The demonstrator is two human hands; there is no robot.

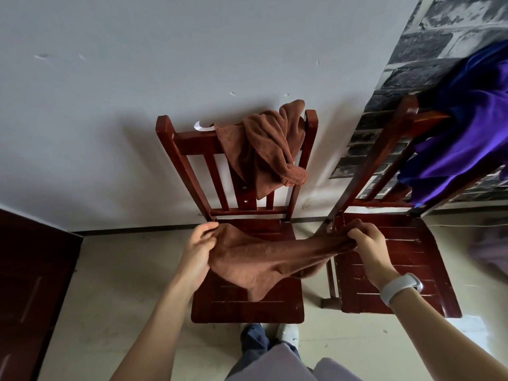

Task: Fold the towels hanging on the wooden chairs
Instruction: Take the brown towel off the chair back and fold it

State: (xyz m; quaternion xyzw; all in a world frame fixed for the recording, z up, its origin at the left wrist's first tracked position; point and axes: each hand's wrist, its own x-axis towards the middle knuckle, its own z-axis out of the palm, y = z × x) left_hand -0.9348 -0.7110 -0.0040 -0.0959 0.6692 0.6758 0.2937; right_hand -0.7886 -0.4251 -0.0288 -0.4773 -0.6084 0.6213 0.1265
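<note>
Two wooden chairs stand against a pale wall. The middle chair [247, 306] carries a second brown towel [264, 149] bunched over its top rail. The right chair [395, 270] has a purple cloth [467, 127] draped over its back.

The brown towel [255, 259] in work hangs in the air above the middle chair's seat, stretched between both hands. It sags in the middle and one loose corner droops toward the seat slats.

The step in hand looks like spreading the towel before the first fold. To do it well, the person should probably draw the top edge taut and level, shake out the sag, then bring corner to corner squarely. The seat could serve as a flat surface.

Both forearms reach forward and down, elbows out of view. The left hand [199, 243] pinches the towel's left edge, its fingers curled over the cloth. The right hand [368, 243], a white wristband [401, 287] on its wrist, grips the bunched right end, knuckles up, over the right chair's front corner.
</note>
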